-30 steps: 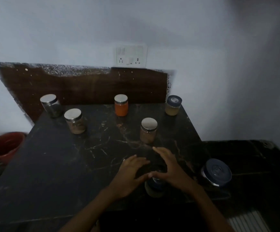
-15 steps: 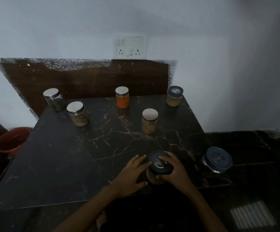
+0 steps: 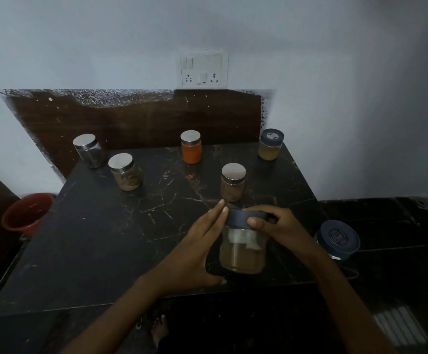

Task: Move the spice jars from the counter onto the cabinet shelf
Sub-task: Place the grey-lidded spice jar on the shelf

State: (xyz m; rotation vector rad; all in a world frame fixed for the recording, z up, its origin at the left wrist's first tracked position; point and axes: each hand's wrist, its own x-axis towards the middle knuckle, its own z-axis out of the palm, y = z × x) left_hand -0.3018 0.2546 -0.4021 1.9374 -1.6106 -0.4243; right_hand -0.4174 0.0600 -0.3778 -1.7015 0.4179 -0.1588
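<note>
**A:** Where is the one being moved?

**B:** The held jar (image 3: 242, 251), with brown powder and a dark blue lid, is in both hands over the near edge of the counter (image 3: 105, 238). It looks lifted clear of the stone, though the dim light leaves that unsure.

**A:** How is it gripped?

**B:** The right hand (image 3: 279, 226) is curled over the lid and pinches its rim. The left hand (image 3: 197, 251) lies flat along the side, fingers straight, thumb under the base. I'd guess one hand carries from the top while the other props the weight so the glass can't slip.

**A:** And the rest?

**B:** There are seven jars, counting this one. Just beyond the held jar stands the near brown jar (image 3: 233, 182), and farther beyond is the orange jar (image 3: 191, 146). Beyond and left are the far brown jar (image 3: 126, 172) and the dark jar (image 3: 89, 150). Those four have steel lids. Beyond and right is the yellowish jar (image 3: 270, 144). To the right, on a lower ledge, sits the ledge jar (image 3: 338, 240). Both are blue-lidded, so three blue lids in all.

**A:** They are well apart, so each is probably easy to take alone.

**B:** One red bucket (image 3: 27, 213) sits far left, below the counter. One socket plate (image 3: 202, 70) is on the wall beyond. No shelf is in view.
</note>
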